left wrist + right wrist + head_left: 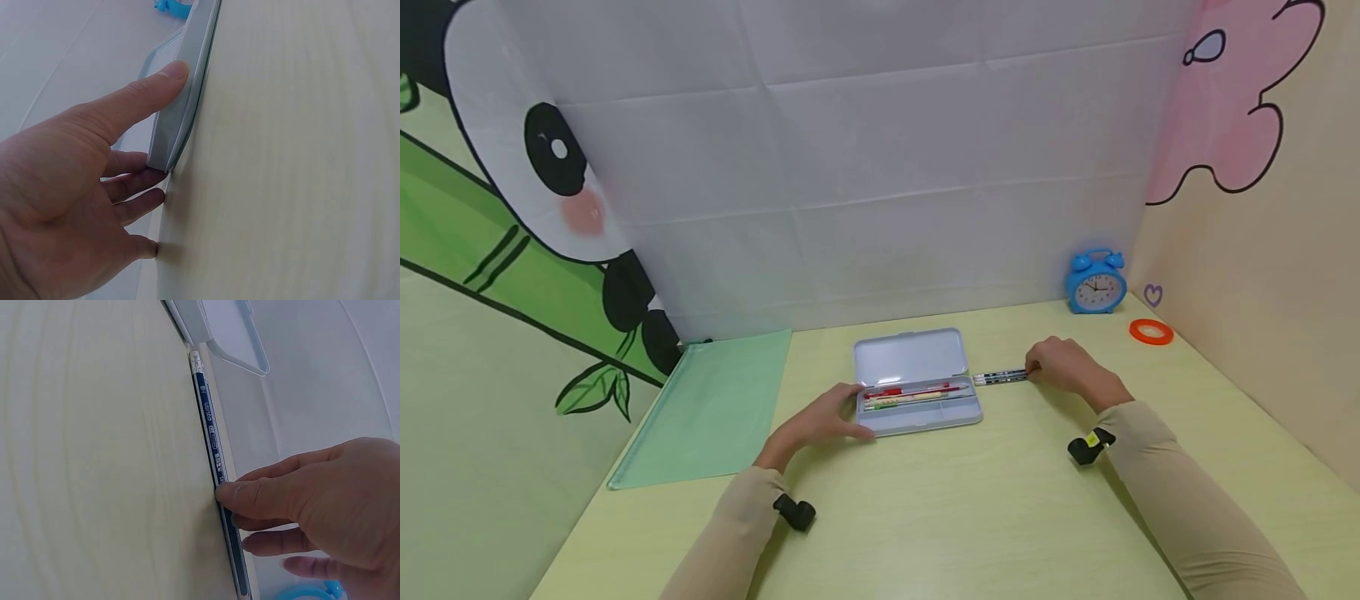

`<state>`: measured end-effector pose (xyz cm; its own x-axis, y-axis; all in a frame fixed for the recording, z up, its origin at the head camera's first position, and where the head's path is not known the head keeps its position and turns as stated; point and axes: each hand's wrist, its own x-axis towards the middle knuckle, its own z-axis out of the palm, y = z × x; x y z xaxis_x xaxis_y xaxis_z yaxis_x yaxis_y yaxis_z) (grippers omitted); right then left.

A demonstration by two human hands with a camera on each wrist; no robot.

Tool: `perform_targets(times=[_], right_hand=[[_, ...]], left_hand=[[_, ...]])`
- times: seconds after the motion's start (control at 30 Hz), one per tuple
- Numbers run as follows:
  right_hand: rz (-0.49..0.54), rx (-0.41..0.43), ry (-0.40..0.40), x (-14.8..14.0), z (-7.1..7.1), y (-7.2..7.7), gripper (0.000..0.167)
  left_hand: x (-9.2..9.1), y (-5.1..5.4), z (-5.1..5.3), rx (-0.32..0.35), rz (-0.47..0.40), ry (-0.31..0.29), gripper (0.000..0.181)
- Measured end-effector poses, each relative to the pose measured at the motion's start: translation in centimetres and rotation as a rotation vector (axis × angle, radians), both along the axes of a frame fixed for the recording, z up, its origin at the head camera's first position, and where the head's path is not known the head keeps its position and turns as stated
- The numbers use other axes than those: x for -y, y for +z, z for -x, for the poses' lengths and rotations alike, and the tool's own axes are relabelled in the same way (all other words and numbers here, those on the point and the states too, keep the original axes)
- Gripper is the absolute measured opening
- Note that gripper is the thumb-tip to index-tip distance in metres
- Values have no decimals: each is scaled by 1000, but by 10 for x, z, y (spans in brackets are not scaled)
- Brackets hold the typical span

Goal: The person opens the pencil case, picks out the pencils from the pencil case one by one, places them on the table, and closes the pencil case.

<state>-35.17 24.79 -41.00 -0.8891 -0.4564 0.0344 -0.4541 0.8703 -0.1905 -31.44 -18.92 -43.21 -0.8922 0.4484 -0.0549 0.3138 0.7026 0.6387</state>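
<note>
An open grey-white pencil case [917, 423] lies on the table with its lid [910, 354] folded back; red, green and pale pencils [917, 397] lie in its tray. My left hand [823, 414] holds the case's left end, the thumb [147, 94] on its front edge and the fingers around the corner. To the right of the case, my right hand [1070, 367] pinches dark blue pencils [1000, 377] with white ends. They lie along the tabletop, the white ends toward the case. In the right wrist view, the thumb presses the near side of a dark blue pencil [211, 425].
A green translucent mat or folder [722, 408] lies at the left of the table [955, 517]. At the back right stands a blue alarm clock [1096, 283], with an orange ring [1151, 332] in front of it. A white printed cloth [880, 167] hangs behind.
</note>
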Motion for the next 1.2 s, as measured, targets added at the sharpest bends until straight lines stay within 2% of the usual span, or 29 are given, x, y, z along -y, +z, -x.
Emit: perform_targets(times=[0.57, 0.8, 0.97, 1.2], right_hand=[[-2, -17, 12, -3, 3, -1, 5], [20, 0, -18, -5, 4, -1, 4], [19, -38, 6, -5, 3, 0, 5], [18, -68, 9, 3, -2, 7, 10]], left_hand=[[0, 1, 0, 3, -7, 4, 98], [-1, 1, 0, 1, 1, -2, 98], [-1, 1, 1, -22, 6, -12, 96], [-1, 2, 0, -18, 13, -11, 97]])
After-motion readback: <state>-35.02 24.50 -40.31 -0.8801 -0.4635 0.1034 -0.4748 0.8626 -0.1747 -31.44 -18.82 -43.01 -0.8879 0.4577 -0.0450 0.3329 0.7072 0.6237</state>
